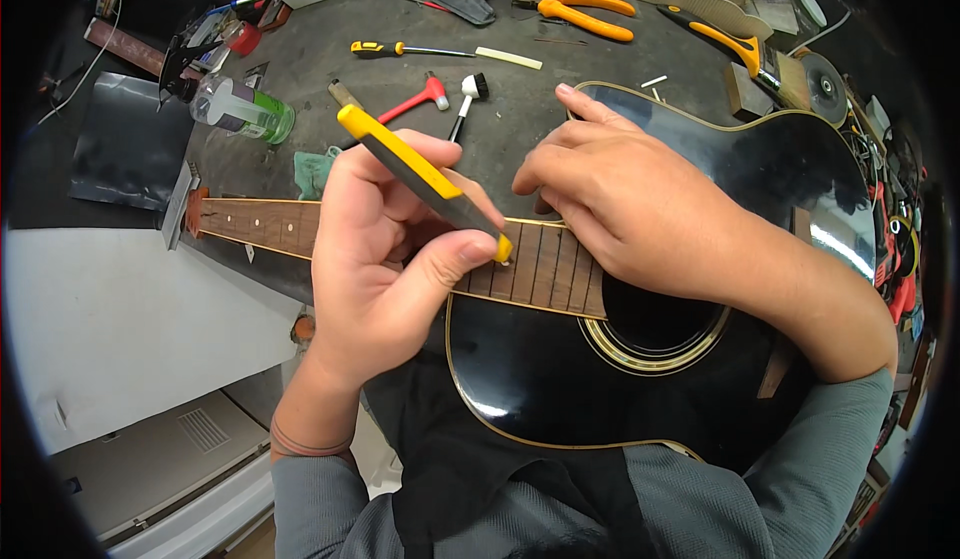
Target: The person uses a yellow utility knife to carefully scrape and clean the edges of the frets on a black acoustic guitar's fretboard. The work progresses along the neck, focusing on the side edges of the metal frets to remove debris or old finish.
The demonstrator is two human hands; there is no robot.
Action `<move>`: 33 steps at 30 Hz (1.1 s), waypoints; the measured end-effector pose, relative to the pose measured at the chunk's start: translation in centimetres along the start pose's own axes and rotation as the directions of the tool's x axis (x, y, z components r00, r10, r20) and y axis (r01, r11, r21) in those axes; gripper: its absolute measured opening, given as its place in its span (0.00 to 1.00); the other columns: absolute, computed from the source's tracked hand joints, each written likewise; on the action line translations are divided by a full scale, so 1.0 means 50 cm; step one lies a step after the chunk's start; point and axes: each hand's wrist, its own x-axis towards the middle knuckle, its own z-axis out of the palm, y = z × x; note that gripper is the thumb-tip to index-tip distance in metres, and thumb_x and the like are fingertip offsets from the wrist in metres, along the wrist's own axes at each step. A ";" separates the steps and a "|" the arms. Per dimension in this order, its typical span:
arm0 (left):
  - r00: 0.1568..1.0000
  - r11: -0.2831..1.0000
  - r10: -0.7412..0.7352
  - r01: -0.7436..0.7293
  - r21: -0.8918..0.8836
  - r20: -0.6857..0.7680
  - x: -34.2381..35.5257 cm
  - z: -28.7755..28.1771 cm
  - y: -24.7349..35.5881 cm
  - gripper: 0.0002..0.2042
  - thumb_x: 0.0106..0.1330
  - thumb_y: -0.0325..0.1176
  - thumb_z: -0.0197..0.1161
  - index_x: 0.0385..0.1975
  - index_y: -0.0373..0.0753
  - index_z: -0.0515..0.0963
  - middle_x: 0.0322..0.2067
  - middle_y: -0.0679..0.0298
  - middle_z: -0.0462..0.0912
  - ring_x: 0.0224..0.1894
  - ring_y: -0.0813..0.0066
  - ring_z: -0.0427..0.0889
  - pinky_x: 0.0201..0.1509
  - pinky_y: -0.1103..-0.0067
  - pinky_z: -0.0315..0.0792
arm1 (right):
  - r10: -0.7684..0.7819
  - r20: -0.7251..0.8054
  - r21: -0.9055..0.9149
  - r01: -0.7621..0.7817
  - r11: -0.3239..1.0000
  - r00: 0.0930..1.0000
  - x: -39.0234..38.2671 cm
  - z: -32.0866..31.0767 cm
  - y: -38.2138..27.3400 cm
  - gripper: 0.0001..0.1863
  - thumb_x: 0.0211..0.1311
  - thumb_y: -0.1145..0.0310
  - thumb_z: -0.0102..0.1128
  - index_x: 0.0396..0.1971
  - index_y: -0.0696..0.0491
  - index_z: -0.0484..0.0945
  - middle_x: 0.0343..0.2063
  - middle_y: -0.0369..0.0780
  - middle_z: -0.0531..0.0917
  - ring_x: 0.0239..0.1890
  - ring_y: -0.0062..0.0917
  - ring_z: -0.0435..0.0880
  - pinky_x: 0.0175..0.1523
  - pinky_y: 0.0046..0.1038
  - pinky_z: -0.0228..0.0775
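A black acoustic guitar (520,389) lies across the bench, its body at the right and neck to the left. My left hand (380,259) is closed around a yellow-and-black hand tool (420,169); its exact kind does not show. The tool slants down to the right, its lower tip at the frets of the wooden fretboard (535,274). Over the body end of the fretboard is my right hand (620,189), little finger stretched out and the other fingers bent in toward the thumb. What those fingers hold, if anything, is hidden. The strings are off the guitar.
Behind the guitar lie a red hammer (410,104), a white-handled brush (468,99), a yellow-black screwdriver (405,49) and orange-handled pliers (585,11). A spray bottle (245,109) stands at far left. A paintbrush (745,49) is at far right. A white panel (150,329) is left.
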 end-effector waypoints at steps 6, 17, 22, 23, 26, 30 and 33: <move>0.888 0.793 0.353 -0.452 0.410 0.295 0.007 -0.001 -0.012 0.26 0.66 0.17 0.74 0.55 0.39 0.63 0.44 0.44 0.87 0.47 0.55 0.90 0.52 0.66 0.84 | -0.087 0.006 -0.124 0.088 0.988 0.996 -0.012 0.000 0.008 0.08 0.55 0.81 0.59 0.36 0.58 0.81 0.39 0.48 0.85 0.69 0.47 0.76 0.84 0.53 0.55; 0.860 0.690 0.384 -0.509 0.515 0.336 -0.005 0.018 -0.014 0.23 0.66 0.21 0.76 0.50 0.40 0.66 0.43 0.45 0.90 0.46 0.51 0.91 0.53 0.63 0.85 | -0.104 -0.024 -0.186 0.098 0.978 0.994 -0.012 0.011 0.014 0.04 0.58 0.79 0.60 0.32 0.58 0.81 0.37 0.48 0.86 0.67 0.45 0.79 0.84 0.49 0.55; 0.810 0.526 0.406 -0.585 0.617 0.422 -0.008 0.036 -0.004 0.22 0.61 0.20 0.78 0.43 0.39 0.67 0.42 0.45 0.89 0.42 0.47 0.92 0.47 0.62 0.88 | -0.114 -0.037 -0.173 0.106 0.979 0.993 -0.013 0.013 0.016 0.03 0.59 0.77 0.62 0.32 0.58 0.83 0.35 0.46 0.87 0.66 0.44 0.80 0.84 0.49 0.55; 0.799 0.485 0.416 -0.599 0.637 0.435 -0.009 0.044 -0.001 0.23 0.60 0.20 0.79 0.42 0.38 0.67 0.42 0.45 0.89 0.41 0.47 0.91 0.45 0.62 0.88 | -0.118 -0.046 -0.180 0.108 0.978 0.992 -0.014 0.015 0.016 0.03 0.59 0.77 0.62 0.32 0.58 0.83 0.35 0.46 0.87 0.66 0.44 0.80 0.84 0.49 0.55; 0.756 0.375 0.461 -0.640 0.670 0.465 -0.012 0.055 -0.002 0.22 0.56 0.20 0.81 0.36 0.36 0.68 0.40 0.46 0.89 0.41 0.44 0.91 0.41 0.62 0.90 | -0.122 -0.065 -0.207 0.106 0.973 0.990 -0.015 0.019 0.015 0.03 0.59 0.75 0.63 0.31 0.58 0.84 0.32 0.45 0.87 0.65 0.43 0.81 0.84 0.48 0.55; 0.736 0.334 0.439 -0.666 0.667 0.515 -0.011 0.047 -0.005 0.21 0.56 0.20 0.80 0.37 0.34 0.69 0.41 0.46 0.89 0.41 0.43 0.91 0.41 0.61 0.90 | -0.132 -0.060 -0.204 0.118 0.972 0.989 -0.014 0.019 0.016 0.10 0.57 0.72 0.63 0.35 0.60 0.89 0.34 0.49 0.90 0.60 0.41 0.85 0.83 0.45 0.56; 0.726 0.340 0.447 -0.678 0.652 0.522 -0.013 0.046 -0.008 0.16 0.59 0.16 0.76 0.36 0.31 0.72 0.42 0.44 0.88 0.43 0.44 0.91 0.41 0.61 0.90 | -0.111 -0.067 -0.176 0.097 0.980 0.992 -0.013 0.021 0.016 0.04 0.59 0.74 0.64 0.27 0.57 0.85 0.29 0.44 0.87 0.60 0.40 0.84 0.84 0.47 0.55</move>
